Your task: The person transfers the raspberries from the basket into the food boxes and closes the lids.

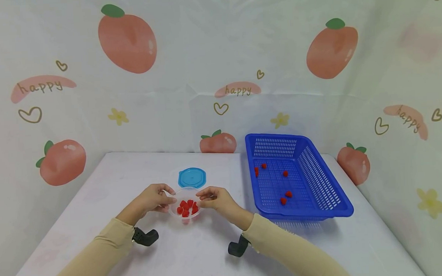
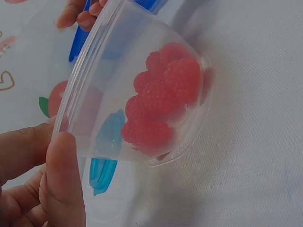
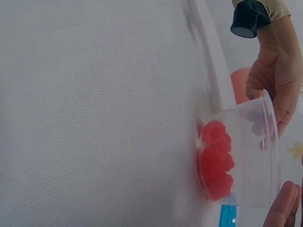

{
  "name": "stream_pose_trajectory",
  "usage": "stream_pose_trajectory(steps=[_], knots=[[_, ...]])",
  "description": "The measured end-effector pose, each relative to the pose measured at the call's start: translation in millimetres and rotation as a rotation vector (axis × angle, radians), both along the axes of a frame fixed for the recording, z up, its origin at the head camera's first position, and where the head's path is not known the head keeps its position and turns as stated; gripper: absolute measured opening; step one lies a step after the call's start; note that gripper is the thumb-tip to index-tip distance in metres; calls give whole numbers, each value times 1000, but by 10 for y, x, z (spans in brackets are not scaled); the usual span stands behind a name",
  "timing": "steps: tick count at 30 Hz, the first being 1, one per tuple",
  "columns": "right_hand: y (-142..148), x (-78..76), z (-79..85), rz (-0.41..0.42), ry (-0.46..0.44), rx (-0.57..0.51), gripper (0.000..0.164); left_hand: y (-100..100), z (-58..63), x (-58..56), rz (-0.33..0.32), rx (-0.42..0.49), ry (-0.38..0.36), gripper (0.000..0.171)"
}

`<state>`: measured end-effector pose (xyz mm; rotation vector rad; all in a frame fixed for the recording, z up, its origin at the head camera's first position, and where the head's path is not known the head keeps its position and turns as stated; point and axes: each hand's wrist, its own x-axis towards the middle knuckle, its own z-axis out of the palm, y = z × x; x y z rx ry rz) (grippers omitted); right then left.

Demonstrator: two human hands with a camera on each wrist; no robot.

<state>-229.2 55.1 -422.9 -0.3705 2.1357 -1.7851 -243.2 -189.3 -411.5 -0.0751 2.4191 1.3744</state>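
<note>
A clear plastic tub [image 1: 186, 193] with red raspberries [image 1: 185, 207] on its bottom sits at the middle of the table, between both hands. My left hand [image 1: 156, 198] pinches its rim from the left, thumb and fingers at the edge in the left wrist view. On the opposite side, my right hand [image 1: 218, 199] grips the rim between thumb and fingers. Through the tub's wall [image 2: 106, 61] the raspberries [image 2: 158, 99] show heaped together, close above the white tabletop. Just behind the tub lies a blue translucent lid [image 1: 192, 177].
A blue plastic basket [image 1: 302, 213] with slotted walls stands at the right, several raspberries [image 1: 288, 194] scattered on its floor. The white table [image 1: 133, 166] ends at a printed cloth backdrop [image 1: 184, 53]. Black wrist cameras [image 1: 145, 237] hang under both forearms.
</note>
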Motion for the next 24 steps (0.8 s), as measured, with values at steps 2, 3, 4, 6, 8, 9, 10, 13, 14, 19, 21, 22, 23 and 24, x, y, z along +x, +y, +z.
stream_pose_trajectory(steps=[2, 3, 4, 6, 8, 9, 10, 13, 14, 19, 21, 22, 23, 24], knots=[[1, -5, -2, -2, -5, 0, 33, 0, 0, 0, 1, 0, 0, 37], [2, -6, -1, -3, -5, 2, 33, 0, 0, 0, 1, 0, 0, 37], [4, -5, 1, -3, 0, 2, 33, 1, 0, 0, 1, 0, 0, 37], [8, -9, 8, -4, 0, 9, 32, 2, 1, 0, 2, -2, -1, 37], [17, -11, 13, -3, 3, 16, 31, 5, 3, 2, 2, -4, -1, 38], [22, -10, 18, -1, 6, 20, 31, 6, 4, 2, 3, -5, -2, 38], [27, -10, 23, 0, 6, 22, 31, 7, 5, 3, 3, -5, -2, 38], [45, -10, 36, 10, 7, 19, 31, 5, 7, 4, 1, -2, 0, 37], [51, -9, 41, 13, 10, 15, 31, 4, 6, 4, -1, -1, 1, 37], [91, -6, 92, 21, 30, -15, 34, -6, 4, 1, -8, 7, 9, 36], [126, 7, 139, 19, 39, -22, 35, -6, 2, 1, -9, 7, 8, 36], [149, 20, 173, 20, 40, -26, 36, -5, 1, 1, -9, 7, 6, 36], [175, 33, 207, 21, 43, -29, 35, -5, -1, 1, -8, 6, 5, 37], [203, 44, 241, 21, 44, -37, 35, -5, -5, 0, -7, 4, 4, 37]])
